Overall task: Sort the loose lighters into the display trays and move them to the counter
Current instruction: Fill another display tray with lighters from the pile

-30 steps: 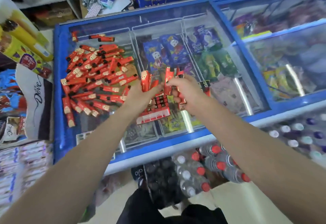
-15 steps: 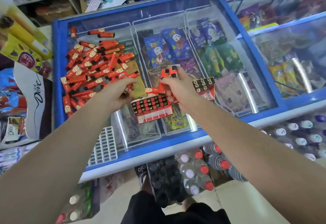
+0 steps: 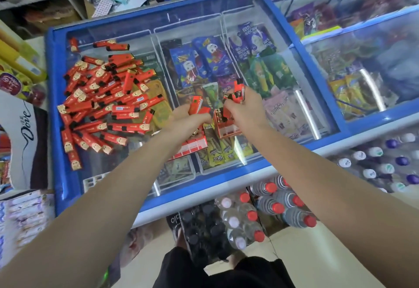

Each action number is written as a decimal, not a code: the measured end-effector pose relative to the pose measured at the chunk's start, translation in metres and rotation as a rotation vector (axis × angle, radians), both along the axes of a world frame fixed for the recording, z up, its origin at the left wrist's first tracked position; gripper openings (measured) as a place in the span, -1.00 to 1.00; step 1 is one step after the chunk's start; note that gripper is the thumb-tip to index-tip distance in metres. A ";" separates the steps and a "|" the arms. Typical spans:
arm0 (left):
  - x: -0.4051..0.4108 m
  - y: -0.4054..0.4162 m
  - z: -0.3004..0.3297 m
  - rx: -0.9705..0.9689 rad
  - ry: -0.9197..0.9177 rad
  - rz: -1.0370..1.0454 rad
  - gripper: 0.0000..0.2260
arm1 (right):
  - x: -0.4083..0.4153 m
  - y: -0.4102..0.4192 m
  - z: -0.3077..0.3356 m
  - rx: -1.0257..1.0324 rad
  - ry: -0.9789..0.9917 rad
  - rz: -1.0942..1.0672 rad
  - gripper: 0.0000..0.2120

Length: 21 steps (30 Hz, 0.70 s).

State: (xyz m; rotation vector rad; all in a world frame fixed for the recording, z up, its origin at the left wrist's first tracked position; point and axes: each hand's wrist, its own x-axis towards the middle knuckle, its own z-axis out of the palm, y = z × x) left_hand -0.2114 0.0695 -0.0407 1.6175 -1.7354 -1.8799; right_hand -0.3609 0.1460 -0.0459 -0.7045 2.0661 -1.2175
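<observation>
A: Nearest the camera, bottled drinks (image 3: 269, 208) stand on the floor against the freezer's blue frame (image 3: 52, 129). Both forearms reach over them onto the glass lid.

B: Hand states?

A: Left hand (image 3: 181, 122) has its fingers curled round 2 red lighters (image 3: 196, 106), ends pointing up. Right hand (image 3: 243, 108) grips a small bunch of lighters (image 3: 238, 91), count unclear, maybe 3. Both hover over the trays.

B: Tray positions?

A: 2 red display trays on the glass, which serves here as the worktop. Left tray (image 3: 192, 145) lies under the left wrist, mostly hidden. Right tray (image 3: 226, 127) sits just beside it, under the right hand; a few slots look filled, empty ones at its near edge.

B: And the stock?

A: Further left and back, the loose pile (image 3: 102, 102) covers the lid's left part, well apart from the trays. A few strays (image 3: 111, 45) lie near the far corner.

B: Judgement on the step?

A: Slotting in progress, early; most lighters remain unsorted. Advise feeding 1 lighter at a time, upright, black end up to match those seated. Steady each tray with spare fingers, since glass is likely slippery. Fill rows in order so gaps stay visible.
</observation>
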 end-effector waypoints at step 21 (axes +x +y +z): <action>-0.057 0.020 -0.018 -0.113 -0.173 0.043 -0.22 | -0.078 0.066 -0.024 0.144 0.391 0.215 -0.92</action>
